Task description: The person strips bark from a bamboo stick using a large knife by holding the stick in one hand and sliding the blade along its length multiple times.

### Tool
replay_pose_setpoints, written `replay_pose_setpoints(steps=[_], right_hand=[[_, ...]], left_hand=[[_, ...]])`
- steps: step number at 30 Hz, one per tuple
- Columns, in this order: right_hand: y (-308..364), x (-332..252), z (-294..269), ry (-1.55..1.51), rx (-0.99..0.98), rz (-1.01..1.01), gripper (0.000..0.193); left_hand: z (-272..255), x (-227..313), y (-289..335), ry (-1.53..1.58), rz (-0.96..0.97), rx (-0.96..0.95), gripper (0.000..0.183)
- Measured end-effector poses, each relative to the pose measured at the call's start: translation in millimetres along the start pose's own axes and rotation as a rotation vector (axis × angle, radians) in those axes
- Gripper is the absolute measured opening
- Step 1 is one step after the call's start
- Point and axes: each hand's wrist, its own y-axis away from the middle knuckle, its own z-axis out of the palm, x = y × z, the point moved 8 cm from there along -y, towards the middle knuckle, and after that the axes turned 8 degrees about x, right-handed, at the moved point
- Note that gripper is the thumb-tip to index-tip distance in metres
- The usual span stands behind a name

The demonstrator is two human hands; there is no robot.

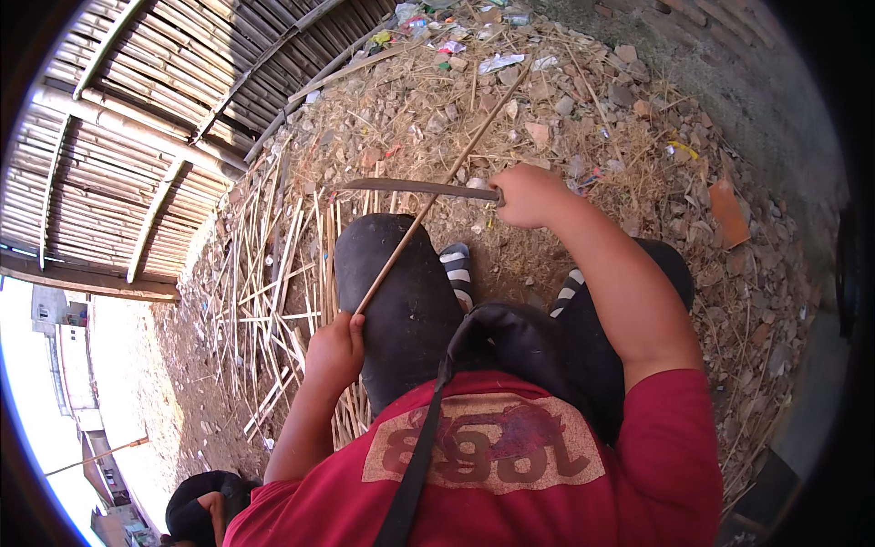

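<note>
My right hand (pixel 530 196) is closed round the handle of a long, slightly curved knife (pixel 401 185), its blade pointing left. My left hand (pixel 334 350) grips the near end of a thin brown bamboo stick (pixel 387 265). The stick slants up and away to the right, over my left knee. The knife blade crosses the stick near its middle; whether the edge touches it I cannot tell. On the ground left of my left leg lie many split bamboo strips (pixel 284 273), loosely piled.
A bamboo slat wall (pixel 164 173) stands at the left. Broken bricks, stones, straw and litter (pixel 501 62) cover the ground ahead. A flat orange brick piece (pixel 728 212) lies at the right, near a grey wall (pixel 756 91). Another person (pixel 210 506) is at the lower left.
</note>
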Motion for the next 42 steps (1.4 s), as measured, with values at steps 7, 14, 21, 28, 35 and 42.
replay_pose_setpoints(steps=[7,14,21,28,35,42], right_hand=[[-3.4,44.8,19.2,-0.029,-0.048,0.113,0.041],[14.1,-29.4,3.2,0.215,-0.038,-0.171,0.025],[1.2,30.2,6.6,0.024,0.038,0.036,0.024],[-10.2,61.5,7.2,-0.034,0.119,0.241,0.029],[-1.3,49.0,-19.8,-0.030,0.130,0.173,0.032],[-15.2,51.0,8.2,-0.085,0.091,0.149,0.035]], left_hand=[[-6.5,12.5,-12.2,-0.020,0.086,-0.045,0.039],[-5.1,3.7,-8.5,-0.020,0.097,-0.041,0.037],[-7.8,5.2,-9.2,0.049,0.112,-0.014,0.036],[-2.1,-2.0,-11.7,0.016,0.099,-0.016,0.036],[-5.6,-3.2,-7.5,-0.007,0.112,-0.071,0.037],[-1.1,-4.8,-13.2,0.082,0.128,-0.043,0.036]])
